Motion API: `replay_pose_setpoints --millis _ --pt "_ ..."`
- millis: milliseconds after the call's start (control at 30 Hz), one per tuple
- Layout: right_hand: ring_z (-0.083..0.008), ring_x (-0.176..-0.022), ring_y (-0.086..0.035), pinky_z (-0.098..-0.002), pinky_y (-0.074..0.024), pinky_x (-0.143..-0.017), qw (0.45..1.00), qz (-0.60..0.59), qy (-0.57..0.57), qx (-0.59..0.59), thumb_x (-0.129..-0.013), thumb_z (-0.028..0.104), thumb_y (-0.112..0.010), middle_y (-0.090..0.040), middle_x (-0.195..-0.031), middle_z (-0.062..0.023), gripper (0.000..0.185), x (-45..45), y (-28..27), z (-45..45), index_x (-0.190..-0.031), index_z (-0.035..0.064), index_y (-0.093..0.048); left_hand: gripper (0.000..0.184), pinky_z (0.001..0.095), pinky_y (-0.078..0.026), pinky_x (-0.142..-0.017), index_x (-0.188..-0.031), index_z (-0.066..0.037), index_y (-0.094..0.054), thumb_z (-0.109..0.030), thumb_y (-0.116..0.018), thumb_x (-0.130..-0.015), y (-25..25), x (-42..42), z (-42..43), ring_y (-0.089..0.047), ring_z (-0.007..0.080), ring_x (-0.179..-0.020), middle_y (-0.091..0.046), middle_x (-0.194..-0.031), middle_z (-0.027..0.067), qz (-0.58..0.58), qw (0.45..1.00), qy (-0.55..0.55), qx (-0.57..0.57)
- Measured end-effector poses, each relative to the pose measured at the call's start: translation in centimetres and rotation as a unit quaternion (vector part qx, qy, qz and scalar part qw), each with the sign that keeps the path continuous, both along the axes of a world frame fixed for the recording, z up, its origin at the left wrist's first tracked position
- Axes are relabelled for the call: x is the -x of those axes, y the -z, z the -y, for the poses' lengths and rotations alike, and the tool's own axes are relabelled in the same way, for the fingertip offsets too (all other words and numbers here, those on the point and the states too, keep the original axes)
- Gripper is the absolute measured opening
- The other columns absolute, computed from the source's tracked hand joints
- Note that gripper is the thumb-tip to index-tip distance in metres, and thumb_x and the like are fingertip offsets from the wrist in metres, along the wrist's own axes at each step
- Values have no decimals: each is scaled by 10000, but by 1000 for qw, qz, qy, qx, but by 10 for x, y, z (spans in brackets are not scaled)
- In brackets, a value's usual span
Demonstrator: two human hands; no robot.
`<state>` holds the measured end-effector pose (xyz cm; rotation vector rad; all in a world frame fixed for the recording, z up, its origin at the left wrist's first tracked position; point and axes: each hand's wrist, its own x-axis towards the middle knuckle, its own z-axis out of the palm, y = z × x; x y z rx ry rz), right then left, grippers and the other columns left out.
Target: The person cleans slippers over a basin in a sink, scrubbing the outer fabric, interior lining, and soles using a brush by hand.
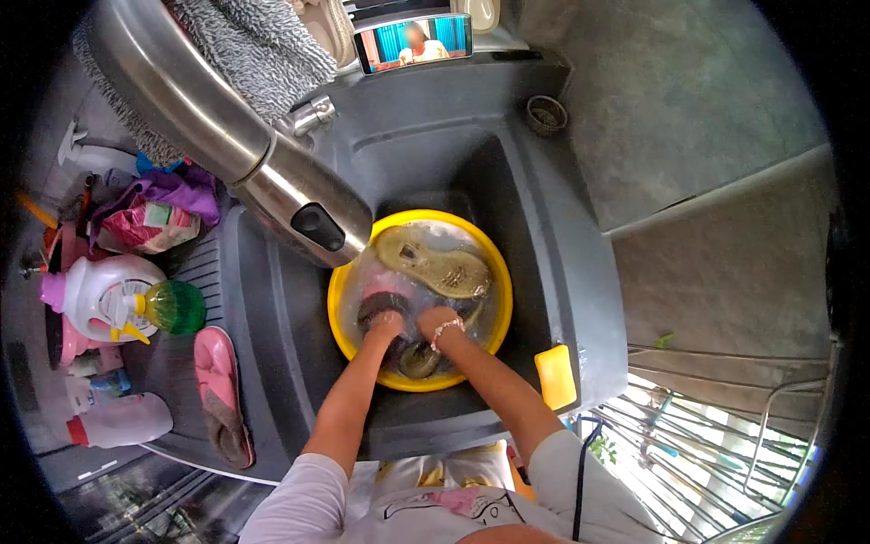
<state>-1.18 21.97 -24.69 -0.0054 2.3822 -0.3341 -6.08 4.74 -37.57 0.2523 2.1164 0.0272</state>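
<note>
The left hand (388,324) is at the dark part of a pink slipper (381,302) inside the yellow basin (504,272); the right hand (438,324) dips beside it. In the head view, an olive shoe (439,265) lies just beyond both, nearer the right, slanting far-left to near-right. Cloudy water hides the fingertips and slipper's outline; I cannot tell either hand's grip.

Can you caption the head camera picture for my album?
Left hand and right hand dip into a yellow basin of wet footwear.
</note>
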Motion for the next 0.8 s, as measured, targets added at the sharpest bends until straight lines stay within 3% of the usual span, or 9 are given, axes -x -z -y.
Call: replay_pose_setpoints --millis 133,200,233,400,500,567,667,733,800 --pt "-387 -825 -633 -450 -510 -738 992 -75 -40 98 -883 275 -478 -646 -909 -230 305 -7 -34 -4 -1063 108 -658 465 432 -279 -1074 -1301 -2 -464 -251 -428 -910 -72 -13 -12 -358 382 -1283 -409 -1369 223 -239 953 -36 -183" --pt "-381 -807 -628 -459 -503 -721 947 -162 154 232 -895 329 -482 -642 -873 -230 345 -13 -64 -11 -1158 148 -611 520 426 -234 -1094 -1344 4 -384 -273 -437 -907 -117 -15 -16 -264 385 -1329 -312 -1430 221 -143 945 -174 -238" --pt "-365 -804 -637 -463 -511 -717 955 -178 128 200 -918 349 -438 -640 -835 -239 368 -17 -72 -15 -1203 163 -577 520 426 -234 -1094 -1344 4 -384 -273 -437 -907 -119 -19 -16 -264 385 -1329 -312 -1430 221 -142 945 -175 -238" --pt "-389 -691 -628 -474 -503 -635 934 -211 224 183 -915 359 -468 -631 -764 -230 362 -20 -107 -32 -1235 219 -559 519 454 -180 -1114 -1357 5 -369 -252 -435 -910 -165 -22 -26 -258 367 -1338 -318 -1427 208 -432 843 7 -320" --pt "-391 -652 -618 -464 -501 -600 875 -283 311 241 -920 340 -474 -614 -730 -234 391 -11 -123 -42 -1299 245 -500 503 470 -163 -1118 -1359 1 -370 -209 -433 -907 -230 -11 -53 -267 365 -1335 -336 -1416 203 -466 802 -29 -373" --pt "-286 -785 -672 -347 -516 -684 860 -274 345 257 -930 280 -498 -639 -1003 -204 383 -8 -121 -41 -1298 174 -511 509 466 -154 -1122 -1364 -2 -363 -202 -439 -903 -247 -5 -58 -266 364 -1336 -335 -1418 201 -444 807 1 -389" --pt "-256 -927 -659 -328 -496 -776 800 -290 426 307 -935 257 -500 -600 -1134 -212 379 -5 -138 -36 -1289 123 -520 523 464 -147 -1125 -1368 -6 -358 -192 -454 -890 -250 -12 -69 -263 369 -1335 -329 -1424 197 -407 778 -2 -479" --pt "-279 -913 -657 -336 -493 -781 785 -316 434 309 -935 256 -496 -604 -1115 -222 385 -4 -135 -38 -1292 114 -515 466 424 -251 -1088 -1321 -11 -412 -169 -460 -885 -243 7 -89 -357 341 -1280 -402 -1363 196 -433 793 22 -429" --pt "-301 -899 -656 -344 -490 -786 770 -341 440 310 -935 255 -492 -608 -1095 -233 390 -2 -134 -43 -1295 106 -509 434 362 -278 -1068 -1324 -31 -388 -170 -432 -916 -215 20 -103 -367 274 -1270 -399 -1369 154 -275 810 -80 -511"
